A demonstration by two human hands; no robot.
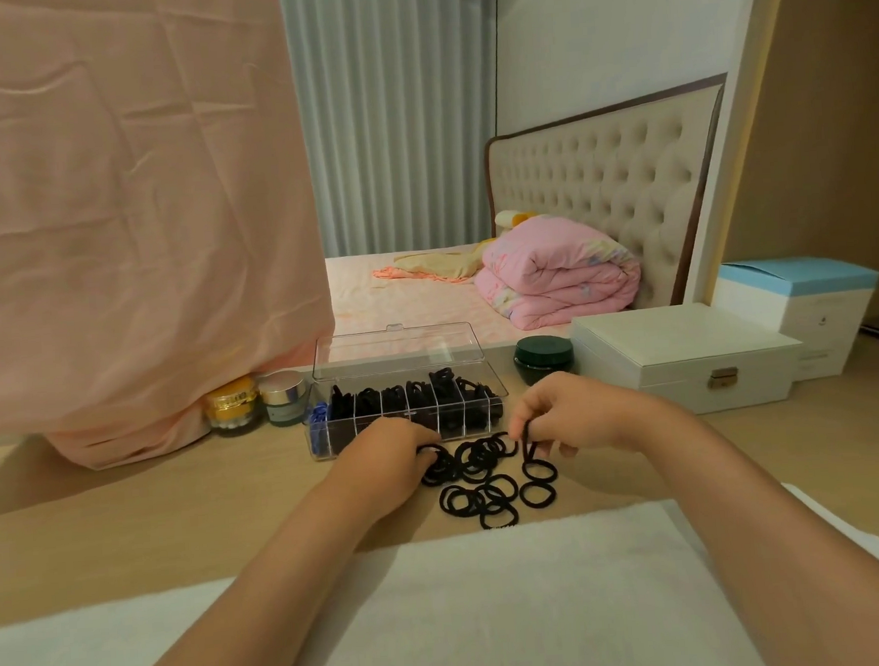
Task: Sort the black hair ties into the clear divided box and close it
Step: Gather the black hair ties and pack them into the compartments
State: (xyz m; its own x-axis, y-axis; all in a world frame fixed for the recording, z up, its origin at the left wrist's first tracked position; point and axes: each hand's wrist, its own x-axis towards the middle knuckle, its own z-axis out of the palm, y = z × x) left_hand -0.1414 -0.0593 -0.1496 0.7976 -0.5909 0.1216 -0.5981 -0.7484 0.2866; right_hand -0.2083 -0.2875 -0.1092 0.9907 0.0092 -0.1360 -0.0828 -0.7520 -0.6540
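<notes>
Pale wood desk [180, 508] in a bedroom carries the clear divided box [498, 406], its lid [397, 351] standing open at the back. Most compartments hold black ties; the leftmost holds blue ties [319, 417]. Just in front of the box lie the loose black hair ties [479, 477], overlapping in a pile. The left hand [388, 454] is at the box's front wall, fingers curled onto ties at the pile's left edge. The right hand [571, 417], in front of the box's right end, pinches a single black tie [529, 443] that hangs down to the desk. Right of the box stand a dark green jar [542, 360] and a white case [686, 356]; left of it, two small jars [256, 403].
</notes>
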